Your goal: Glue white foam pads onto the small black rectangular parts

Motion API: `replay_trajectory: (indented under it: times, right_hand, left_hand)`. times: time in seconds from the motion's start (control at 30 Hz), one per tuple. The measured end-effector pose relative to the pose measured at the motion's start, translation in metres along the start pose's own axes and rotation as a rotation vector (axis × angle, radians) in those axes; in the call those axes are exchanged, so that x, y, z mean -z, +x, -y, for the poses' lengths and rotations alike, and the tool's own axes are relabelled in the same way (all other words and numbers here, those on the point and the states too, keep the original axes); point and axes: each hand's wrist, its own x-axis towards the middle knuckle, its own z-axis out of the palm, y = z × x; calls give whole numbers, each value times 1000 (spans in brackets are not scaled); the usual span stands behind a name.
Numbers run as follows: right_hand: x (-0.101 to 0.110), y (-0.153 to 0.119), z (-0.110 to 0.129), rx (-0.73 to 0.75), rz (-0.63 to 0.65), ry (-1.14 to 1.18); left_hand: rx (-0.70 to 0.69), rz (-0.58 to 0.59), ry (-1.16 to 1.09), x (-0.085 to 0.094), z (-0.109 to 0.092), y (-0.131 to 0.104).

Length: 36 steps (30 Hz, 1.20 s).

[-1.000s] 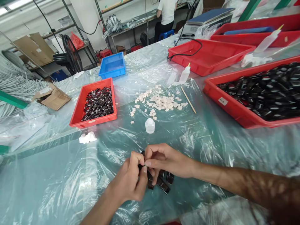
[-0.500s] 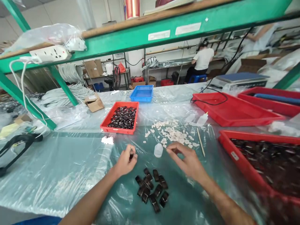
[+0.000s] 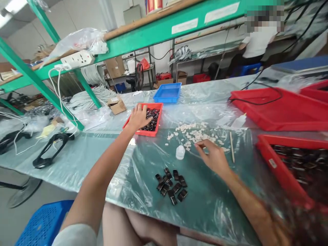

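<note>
My left hand (image 3: 138, 118) reaches over the small red tray (image 3: 153, 134) of dark glossy pieces (image 3: 153, 118), its fingers spread. Whether the fingertips touch those pieces I cannot tell. My right hand (image 3: 212, 155) hovers at the near edge of the scattered small pale pieces (image 3: 196, 134). Its thumb and index finger are pinched together, and what they hold, if anything, is too small to name. Just left of it stands a small translucent white pot (image 3: 180, 152). A loose cluster of black glossy pieces (image 3: 176, 187) lies on the table between my forearms.
A thin pale stick (image 3: 232, 147) and a white squeeze bottle (image 3: 239, 121) lie beyond my right hand. Large red trays (image 3: 266, 160) line the right side, one full of dark pieces. A blue tray (image 3: 167, 99) sits farther back. A green shelf beam (image 3: 153, 36) crosses above. Someone sits in the background.
My left hand has moved forward from the table to the small red tray, and its curled fingers have spread. My right hand stays pinched near the pale pieces. The view has turned rightward things outward.
</note>
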Motion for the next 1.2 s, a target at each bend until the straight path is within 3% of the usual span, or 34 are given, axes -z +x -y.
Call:
replay_trajectory:
  times: [0.1,0.17,0.27,0.37,0.57,0.67,0.8,0.87,0.97,1.2]
  right_hand:
    - [3,0,-3,28,6,10]
    - [5,0,-3,50,9,5]
    - [7,2,-3,84,16,-11]
    - [6,1,-1,110,29,-15]
    - [2,-1,-9,79,82,-10]
    - [-1,1,-15,46,102,-1]
    - [-3,6,-9,38,101,40]
    - [-3,7,-1,57,112,61]
    - [0,7,9,79,165,82]
    - [-8,1,14,-21,329,80]
  left_hand:
    - [-94,-99,144,29,-2,23]
    - [-181,-153,226,45,-8,26]
    - [-303,-145,275,58,-21,12]
    - [-394,-51,284,56,-28,-13]
    - [-303,229,105,32,-4,-62]
    - [-420,361,33,12,-6,-94]
    - [-682,522,-42,-19,-39,-143]
    - [-752,531,-38,-35,-52,-159]
    - [-760,494,-30,-54,-59,-162]
    - [-586,432,-252,-81,-44,-149]
